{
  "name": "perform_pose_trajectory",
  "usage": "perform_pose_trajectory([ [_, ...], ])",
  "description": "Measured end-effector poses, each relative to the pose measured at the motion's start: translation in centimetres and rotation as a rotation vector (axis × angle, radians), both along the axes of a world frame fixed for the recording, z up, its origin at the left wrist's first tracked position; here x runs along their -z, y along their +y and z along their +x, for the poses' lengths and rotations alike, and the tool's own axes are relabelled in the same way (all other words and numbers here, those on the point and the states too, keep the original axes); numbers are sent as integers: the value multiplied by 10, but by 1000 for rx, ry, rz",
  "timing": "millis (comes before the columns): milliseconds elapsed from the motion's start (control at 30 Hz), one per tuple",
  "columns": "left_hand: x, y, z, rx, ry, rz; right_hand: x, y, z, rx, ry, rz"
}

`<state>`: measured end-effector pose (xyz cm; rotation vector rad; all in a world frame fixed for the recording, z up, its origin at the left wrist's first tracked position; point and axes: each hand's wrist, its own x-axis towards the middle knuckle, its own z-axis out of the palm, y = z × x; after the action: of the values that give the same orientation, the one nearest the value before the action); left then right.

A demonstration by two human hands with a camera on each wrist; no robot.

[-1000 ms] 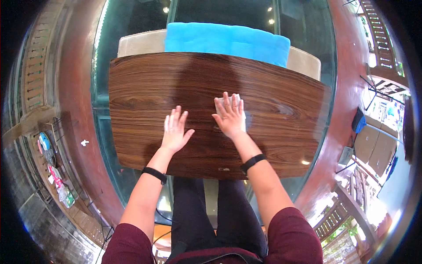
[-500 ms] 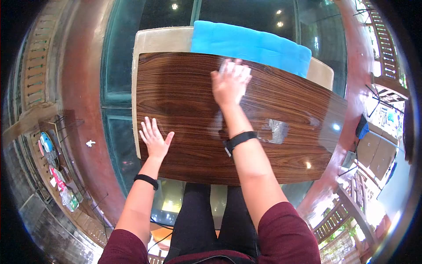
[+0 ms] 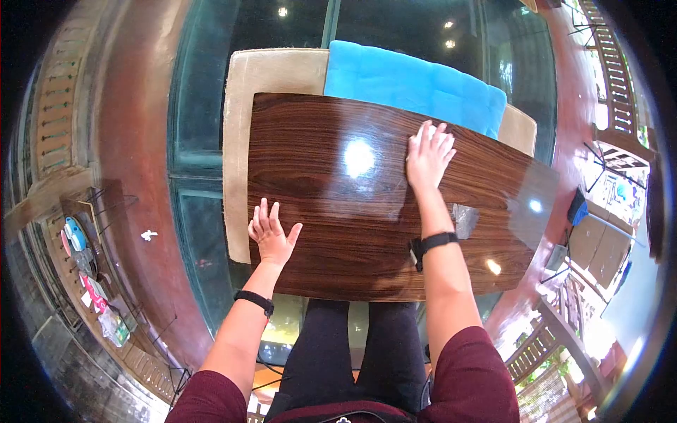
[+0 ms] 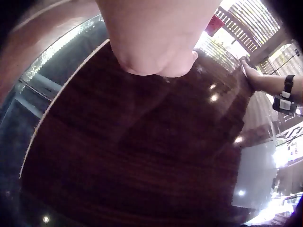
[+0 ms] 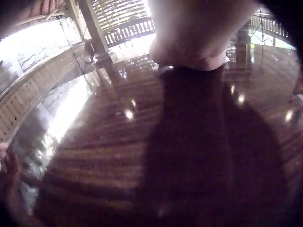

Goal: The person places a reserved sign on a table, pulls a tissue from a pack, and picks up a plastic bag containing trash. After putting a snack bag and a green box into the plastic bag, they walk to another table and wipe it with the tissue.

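Observation:
A dark brown wood-grain table (image 3: 338, 211) with a glossy top spans the middle of the head view. My right hand (image 3: 427, 168) lies palm down near its far edge, fingers extended over a white cloth or tissue (image 3: 431, 134). Only small bits of that white piece show between the fingers. My left hand (image 3: 275, 238) is at the table's near left part, its fingers spread and thumb out, holding nothing. In the left wrist view the heel of the left hand (image 4: 156, 52) appears over the dark top; the right wrist view shows the heel of the right hand (image 5: 191, 47).
Beyond the table stands a beige bench (image 3: 278, 74) with a blue cushion (image 3: 412, 81). A grey patch (image 3: 464, 220) shows on the table beside my right forearm. Bright reflections lie on the top. Shelves with several items (image 3: 106, 310) stand far left.
My right hand has moved with the white piece to the table's far side, then rightward along it. The left hand went left, then slightly right in view. The head view has shifted.

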<state>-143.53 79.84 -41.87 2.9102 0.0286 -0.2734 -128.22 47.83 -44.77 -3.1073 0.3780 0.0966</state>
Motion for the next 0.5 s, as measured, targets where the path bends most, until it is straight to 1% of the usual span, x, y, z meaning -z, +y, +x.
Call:
perform_pose_trajectory([
  [33,0,5,0,-32,-57,-78,-3,-3,11,77,-2,109],
  [67,1,11,0,-28,-70,-65,-3,1,22,138,4,135],
  [133,2,22,1,-21,-96,-38,2,19,39,182,-24,96],
  [167,3,27,2,-18,-85,10,3,33,45,151,-10,75],
  [200,3,31,2,-41,-83,6,2,50,51,119,5,55],
  [267,3,36,4,-87,-79,0,-5,90,57,-4,41,-10],
  [367,2,39,5,-167,1,-13,-7,149,53,-182,9,42],
  [400,5,40,4,-158,21,-18,-8,166,50,-244,4,51],
  [467,11,42,3,-146,60,-28,-12,194,40,-411,-14,196],
  [500,5,42,6,-136,119,-53,-16,203,36,-514,22,208],
])
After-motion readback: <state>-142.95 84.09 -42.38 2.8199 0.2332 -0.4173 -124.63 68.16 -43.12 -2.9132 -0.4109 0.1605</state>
